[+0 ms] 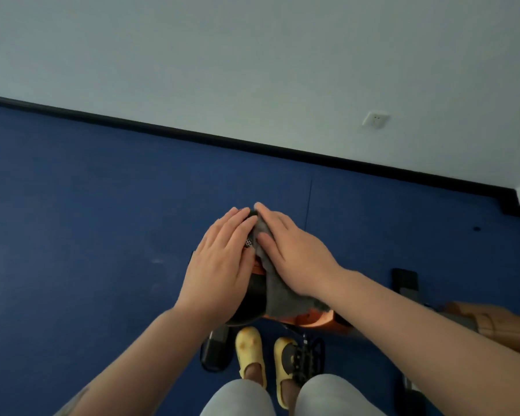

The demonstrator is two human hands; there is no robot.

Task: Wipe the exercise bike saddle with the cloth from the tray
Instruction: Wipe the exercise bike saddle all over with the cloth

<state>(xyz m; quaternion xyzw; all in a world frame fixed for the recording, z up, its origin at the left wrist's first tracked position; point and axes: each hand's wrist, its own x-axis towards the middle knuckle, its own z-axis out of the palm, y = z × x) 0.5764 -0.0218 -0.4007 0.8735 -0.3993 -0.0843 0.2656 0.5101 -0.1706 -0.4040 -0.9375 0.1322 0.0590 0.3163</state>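
Note:
The black exercise bike saddle [249, 301] with orange trim sits just below me, mostly covered by my hands. A grey cloth [278, 291] lies draped over its right half. My right hand [294, 250] presses flat on the cloth, fingers stretched toward the saddle's nose. My left hand [219, 262] rests flat on the bare left side of the saddle, touching the cloth's edge with its fingertips. No tray is in view.
The bike's orange frame [312, 318] and a black pedal [308, 355] are under my right forearm. My feet in yellow slippers [249, 352] stand on the blue floor [87, 220]. A white wall with a socket [375, 119] is ahead.

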